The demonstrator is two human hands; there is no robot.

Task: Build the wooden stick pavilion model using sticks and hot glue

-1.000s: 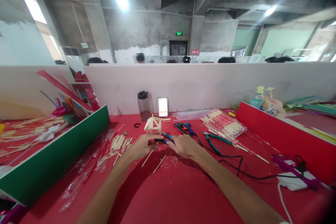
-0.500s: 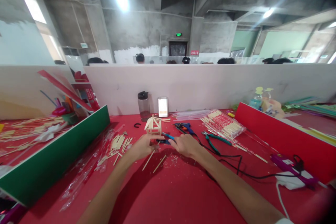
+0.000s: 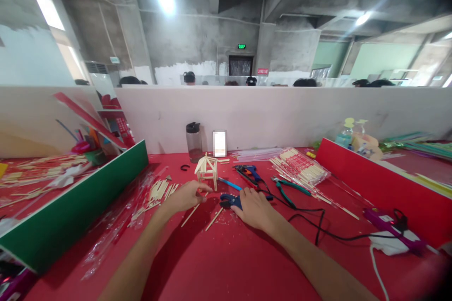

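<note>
My right hand [image 3: 257, 207] is wrapped over a dark blue pliers-like cutter [image 3: 229, 201], whose head points left and whose handle shows beyond my fingers. My left hand [image 3: 187, 196] is low over the table, index finger stretched to the right and the other fingers curled. A thin wooden stick [image 3: 189, 216] runs from under its fingers; the contact itself is partly hidden. A second wooden stick [image 3: 214, 220] lies between my hands. Just behind the left fingertips stands a small wooden stick frame [image 3: 206, 168] with a sloped top. A light blue pen-like thing [image 3: 229, 183] lies behind the cutter.
Cut sticks [image 3: 159, 192] lie at left beside clear plastic wrap [image 3: 109, 235]. A glue gun [image 3: 251, 171], green-handled pliers [image 3: 282, 193], bagged sticks [image 3: 300, 164] and black cords are on the right. A bottle [image 3: 194, 141] and phone [image 3: 219, 144] stand behind. Green [image 3: 77, 202] and red [image 3: 381, 188] dividers flank the table.
My hands have moved apart. The left has shifted left and one wooden stick has shifted with it. The cutter, mostly covered before, now shows in front of my right hand.
</note>
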